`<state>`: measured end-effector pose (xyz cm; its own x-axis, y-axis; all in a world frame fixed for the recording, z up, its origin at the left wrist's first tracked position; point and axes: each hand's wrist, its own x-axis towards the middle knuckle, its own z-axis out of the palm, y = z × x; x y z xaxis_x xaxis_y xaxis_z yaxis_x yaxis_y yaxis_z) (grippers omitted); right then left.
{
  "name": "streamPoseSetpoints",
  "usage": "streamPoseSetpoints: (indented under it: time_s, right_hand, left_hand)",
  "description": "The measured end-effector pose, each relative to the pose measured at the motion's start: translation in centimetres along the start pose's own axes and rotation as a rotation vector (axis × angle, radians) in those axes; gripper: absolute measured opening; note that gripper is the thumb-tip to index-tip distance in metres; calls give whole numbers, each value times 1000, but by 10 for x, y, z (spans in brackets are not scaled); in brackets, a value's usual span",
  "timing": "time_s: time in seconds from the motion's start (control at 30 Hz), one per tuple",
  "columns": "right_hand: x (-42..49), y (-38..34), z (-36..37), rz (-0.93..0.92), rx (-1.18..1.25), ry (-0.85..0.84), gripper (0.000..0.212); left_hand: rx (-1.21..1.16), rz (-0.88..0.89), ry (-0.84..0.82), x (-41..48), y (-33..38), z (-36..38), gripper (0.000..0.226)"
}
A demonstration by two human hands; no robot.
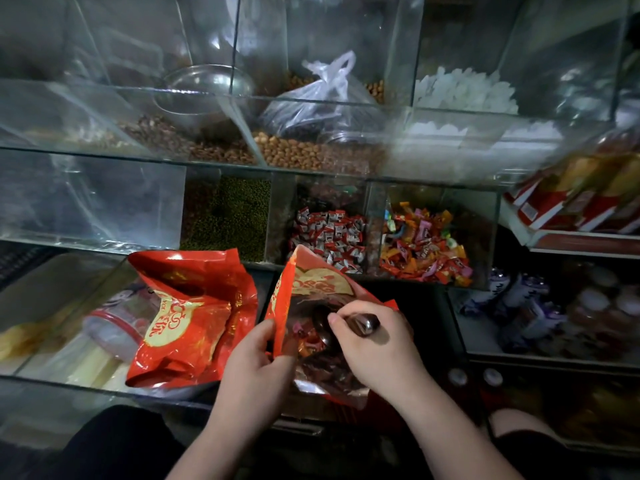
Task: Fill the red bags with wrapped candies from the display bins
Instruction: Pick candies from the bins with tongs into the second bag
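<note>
My left hand pinches the left edge of an open red bag and keeps its mouth apart. Inside the bag lie some wrapped candies. My right hand grips the handle of a dark metal scoop whose bowl dips into the bag. A second red bag rests to the left, upright and bulging. Behind them a glass bin holds red-and-white wrapped candies, and the bin to its right holds mixed orange, pink and red candies.
A bin of green beans stands left of the candy bins. Higher bins hold nuts, a metal bowl, a plastic bag and white sweets. Packaged goods crowd the right; a plastic jar lies at left.
</note>
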<state>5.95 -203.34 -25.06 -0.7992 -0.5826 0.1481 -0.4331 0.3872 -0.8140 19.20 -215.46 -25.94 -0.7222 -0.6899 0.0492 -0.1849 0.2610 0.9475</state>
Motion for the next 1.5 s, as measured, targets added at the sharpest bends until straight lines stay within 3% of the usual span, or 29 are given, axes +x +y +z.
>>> streamPoseSetpoints:
  time_s: [0.13, 0.2, 0.27, 0.37, 0.43, 0.57, 0.63, 0.73, 0.8, 0.87, 0.97, 1.03, 1.2, 1.27, 1.37, 1.43, 1.5]
  right_hand:
    - [-15, -4, 1, -239, -55, -373, 16]
    - [-11, -2, -1, -216, -103, -426, 15]
    - [-1, -3, -6, -7, 26, -282, 9]
    - [12, -4, -4, 390, 478, -56, 22]
    - [10, -1, 0, 478, 562, 34, 13]
    - [-5, 1, 0, 373, 658, 109, 17]
    - [-8, 0, 1, 345, 559, 64, 11]
    - [-8, 2, 13, 411, 393, -13, 29]
    - [-6, 7, 15, 571, 617, 68, 20]
    - [-8, 9, 12, 680, 806, 143, 10]
    - [-14, 10, 1, 651, 889, 205, 11]
    - [-17, 7, -10, 601, 902, 190, 3]
    - [-24, 6, -38, 473, 835, 175, 25]
    - [-27, 3, -49, 415, 820, 225, 20]
    - [-33, 2, -63, 385, 836, 267, 21]
    - [-37, -2, -72, 383, 852, 271, 21]
    - [-40, -7, -81, 375, 870, 282, 19]
  left_hand:
    - [-41, 4, -31, -1, -3, -3, 20]
    - [-69, -12, -17, -1, -4, -5, 26]
    - [-82, -17, 10, -3, -7, -8, 34]
    - [-86, 11, 16, -8, -11, -13, 7]
    - [-88, 30, 32, -10, -15, -15, 14]
    - [-83, 29, 29, -5, -17, -10, 20]
    - [-81, 37, 7, -1, -13, -4, 20]
    - [-99, 41, -31, 0, -10, 1, 17]
    - [-81, 20, 6, -2, -13, -2, 21]
    - [-61, 19, 43, -8, -16, -5, 10]
    - [-54, -46, 142, -12, -16, -9, 27]
    - [-47, -73, 189, -10, -10, -9, 24]
    - [65, -42, 260, 1, 9, -7, 28]
    - [203, 51, 312, 4, 19, -8, 36]
    - [411, 425, 428, 1, 35, -12, 29]
    - [449, 591, 326, -3, 46, -5, 19]
    - [489, 565, 145, -4, 53, 7, 16]
